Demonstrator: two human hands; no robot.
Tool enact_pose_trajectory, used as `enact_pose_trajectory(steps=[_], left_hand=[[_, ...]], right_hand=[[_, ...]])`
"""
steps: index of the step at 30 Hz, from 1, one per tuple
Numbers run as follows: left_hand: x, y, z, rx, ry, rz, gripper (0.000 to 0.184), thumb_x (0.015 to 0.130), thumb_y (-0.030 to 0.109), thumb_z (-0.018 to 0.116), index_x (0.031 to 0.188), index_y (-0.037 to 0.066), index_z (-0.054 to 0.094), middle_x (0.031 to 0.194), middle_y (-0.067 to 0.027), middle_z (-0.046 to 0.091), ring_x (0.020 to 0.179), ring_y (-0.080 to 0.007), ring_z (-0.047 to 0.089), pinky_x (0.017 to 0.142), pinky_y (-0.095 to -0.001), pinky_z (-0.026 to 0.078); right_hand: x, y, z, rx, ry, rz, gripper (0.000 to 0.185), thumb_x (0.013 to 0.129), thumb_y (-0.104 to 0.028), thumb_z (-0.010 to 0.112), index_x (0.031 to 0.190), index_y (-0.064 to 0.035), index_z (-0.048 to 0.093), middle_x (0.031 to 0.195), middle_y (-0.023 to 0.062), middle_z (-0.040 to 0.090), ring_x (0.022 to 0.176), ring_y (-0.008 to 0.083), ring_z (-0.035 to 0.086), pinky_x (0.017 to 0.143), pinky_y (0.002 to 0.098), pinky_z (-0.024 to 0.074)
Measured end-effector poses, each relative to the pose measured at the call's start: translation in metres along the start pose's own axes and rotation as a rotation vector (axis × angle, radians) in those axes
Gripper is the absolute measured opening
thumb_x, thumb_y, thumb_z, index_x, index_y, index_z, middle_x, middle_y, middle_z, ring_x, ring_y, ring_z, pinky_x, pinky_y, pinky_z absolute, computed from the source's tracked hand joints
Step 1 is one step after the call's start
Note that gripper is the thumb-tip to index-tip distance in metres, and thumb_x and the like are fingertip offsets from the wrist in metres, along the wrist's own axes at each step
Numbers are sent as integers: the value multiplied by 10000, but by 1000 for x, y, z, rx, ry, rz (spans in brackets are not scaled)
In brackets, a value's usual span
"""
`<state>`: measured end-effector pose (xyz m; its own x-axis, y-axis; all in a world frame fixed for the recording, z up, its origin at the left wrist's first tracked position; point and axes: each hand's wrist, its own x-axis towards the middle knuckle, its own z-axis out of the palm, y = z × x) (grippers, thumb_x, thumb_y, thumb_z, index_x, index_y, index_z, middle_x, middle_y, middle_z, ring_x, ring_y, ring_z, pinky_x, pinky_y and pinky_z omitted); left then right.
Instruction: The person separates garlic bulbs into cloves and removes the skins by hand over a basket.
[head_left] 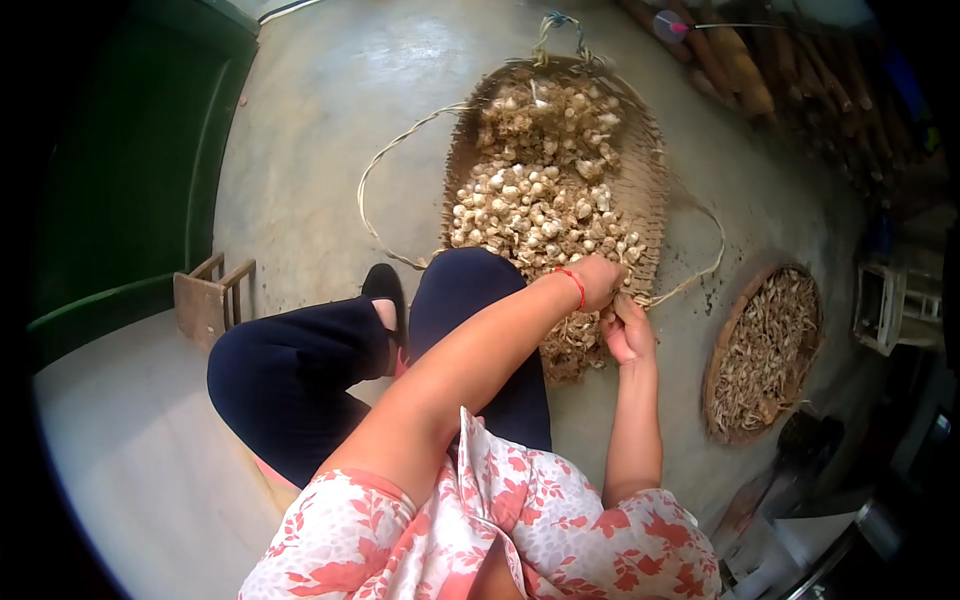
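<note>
A long woven basket (650, 190) on the floor holds heaps of garlic bulbs (530, 205) with dry roots and stalks. Over its near right edge, my left hand (598, 283), with a red string on the wrist, is closed with fingers pinched on garlic. Just below it, my right hand (630, 332) has its fingers curled up against the same garlic, palm partly showing. The two hands nearly touch. My fingers largely hide the piece between them, and its exact shape is too small to make out.
Rope loops (372, 190) hang from the basket's sides. At right lies a round tray (712, 390) of dried pieces. Logs (740, 70) are stacked at upper right. A small wooden stool (203, 305) stands left by a green door (130, 150). My bent knees flank the basket's near end.
</note>
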<state>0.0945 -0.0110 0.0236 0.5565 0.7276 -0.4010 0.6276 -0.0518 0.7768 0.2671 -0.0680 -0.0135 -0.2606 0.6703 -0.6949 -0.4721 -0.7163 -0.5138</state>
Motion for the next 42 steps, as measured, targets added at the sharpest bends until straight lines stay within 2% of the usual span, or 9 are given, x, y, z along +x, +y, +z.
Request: enact_pose_trajectory(steps=[13, 15, 18, 22, 24, 28, 31, 34, 42], left_hand=[[-40, -49, -50, -66, 413, -606, 334, 767, -29, 560, 1099, -10, 517, 1106, -237, 557, 985, -355, 597, 848, -412, 492], [-39, -51, -50, -122, 471, -658, 383, 763, -36, 559, 1140, 4, 505, 1160, -236, 528, 1004, -360, 585, 869, -425, 481], [-38, -51, -43, 14, 480, -718, 455, 767, 4, 568, 1210, 41, 472, 1249, -217, 461, 1042, -369, 565, 891, -446, 462], [-44, -48, -52, 185, 194, -673, 337, 789, 89, 567, 1123, 48, 580, 1155, -163, 580, 1032, -287, 601, 883, -408, 469], [-49, -51, -56, 161, 17, -690, 297, 799, 109, 555, 1084, 50, 618, 1117, -148, 617, 1024, -261, 614, 879, -390, 473], [-58, -58, -63, -41, 48, -736, 270, 826, 142, 522, 1047, 27, 625, 1056, -164, 647, 974, -296, 632, 837, -412, 488], [-45, -68, -61, -390, 759, -756, 294, 858, 191, 489, 1079, 2, 530, 930, -235, 636, 887, -388, 615, 775, -431, 480], [-26, -74, -57, -716, 992, -584, 466, 850, 369, 572, 1121, -5, 518, 833, -157, 644, 759, -281, 625, 721, -398, 471], [3, -42, -41, -666, 689, -331, 421, 906, 365, 546, 956, -46, 620, 772, -129, 650, 658, -179, 601, 608, -316, 477]], right_hand=[[-11, -4, -50, -942, 426, 108, 170, 876, -129, 586, 999, -12, 585, 789, 84, 592, 723, 192, 605, 755, 380, 520], [-24, -12, -35, -1995, 244, -186, 364, 837, -135, 616, 1166, 8, 551, 1038, 182, 601, 995, 294, 583, 916, 414, 450], [25, -28, 48, -1836, 227, -376, 429, 853, -194, 579, 1255, -52, 527, 1192, 201, 552, 1072, 306, 548, 921, 391, 433], [162, -8, 134, -1361, -61, -688, 359, 834, -245, 608, 1133, -47, 614, 1026, 163, 638, 926, 290, 615, 818, 361, 471], [207, 19, 158, -1653, -160, -755, 275, 812, -204, 645, 1005, -10, 636, 876, 117, 658, 808, 183, 619, 725, 297, 475], [199, 9, 190, -1853, -233, -420, 229, 798, -169, 654, 968, -16, 642, 857, 96, 656, 789, 153, 607, 723, 289, 473], [188, -17, 158, -1259, -192, -512, 165, 818, -127, 619, 926, -3, 623, 844, 65, 639, 765, 146, 585, 700, 289, 468], [134, -47, 148, -1137, -142, -455, 108, 848, -89, 581, 903, 4, 587, 804, 19, 594, 732, 96, 531, 673, 254, 445], [48, -64, 123, -748, -310, -300, 250, 862, -83, 579, 1095, -14, 518, 882, 2, 553, 702, 59, 512, 600, 192, 415]])
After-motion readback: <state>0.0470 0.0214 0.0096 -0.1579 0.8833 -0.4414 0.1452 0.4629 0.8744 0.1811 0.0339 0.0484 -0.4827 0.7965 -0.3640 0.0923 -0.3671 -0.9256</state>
